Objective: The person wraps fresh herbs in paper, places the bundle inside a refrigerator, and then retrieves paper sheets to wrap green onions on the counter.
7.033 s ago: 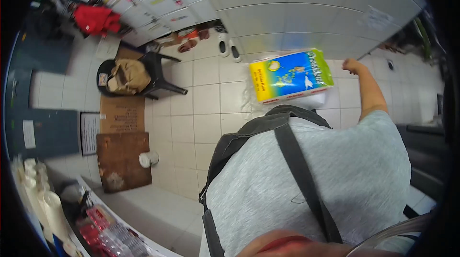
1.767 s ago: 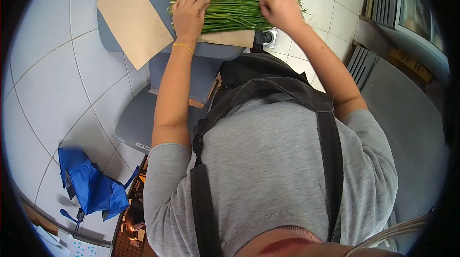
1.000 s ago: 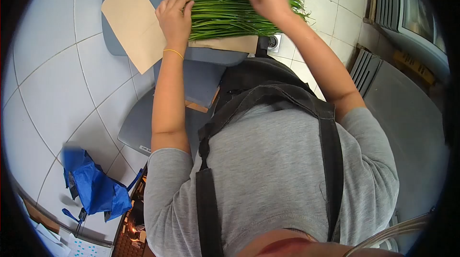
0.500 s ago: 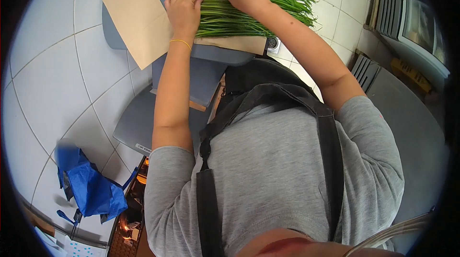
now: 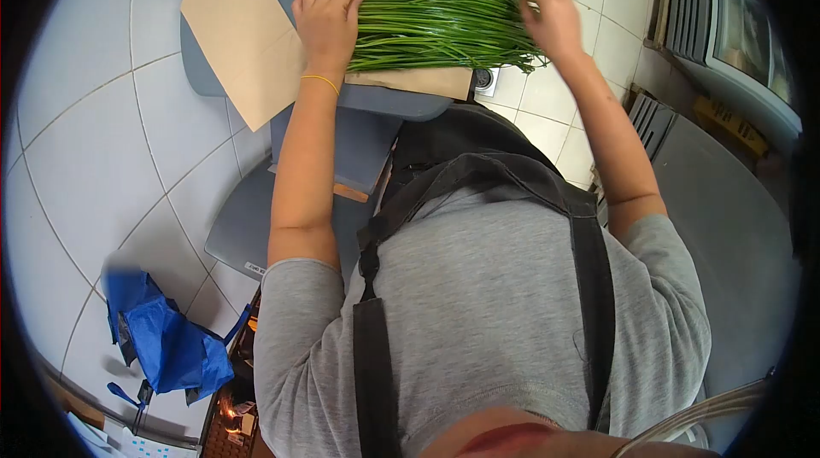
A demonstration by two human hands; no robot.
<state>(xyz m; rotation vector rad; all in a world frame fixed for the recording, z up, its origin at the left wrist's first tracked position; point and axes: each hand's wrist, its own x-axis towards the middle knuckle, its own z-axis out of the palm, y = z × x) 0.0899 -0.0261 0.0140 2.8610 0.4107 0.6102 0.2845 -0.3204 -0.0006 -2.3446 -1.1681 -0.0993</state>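
Note:
A wide layer of long, thin green chives [image 5: 436,10] lies crosswise on a brown sheet. At the pale stem ends on the left, my left hand [image 5: 328,24] is closed, its fingertips pressed together on some chives. Over at the leafy tips on the right is my right hand [image 5: 553,21], its fingers and thumb apart, slightly blurred, touching or just above the leaves. A yellow band [image 5: 321,80] circles my left wrist.
A tan sheet [image 5: 243,35] lies on the grey table [image 5: 201,57] left of the chives. A blue bag [image 5: 171,343] hangs by the tiled wall. Grey appliances [image 5: 726,57] stand at the right, above a tiled floor [image 5: 555,116].
My right hand has moved right, from the stems beside my left hand to the leafy tips, and its fingers have spread. My left hand has stayed in place.

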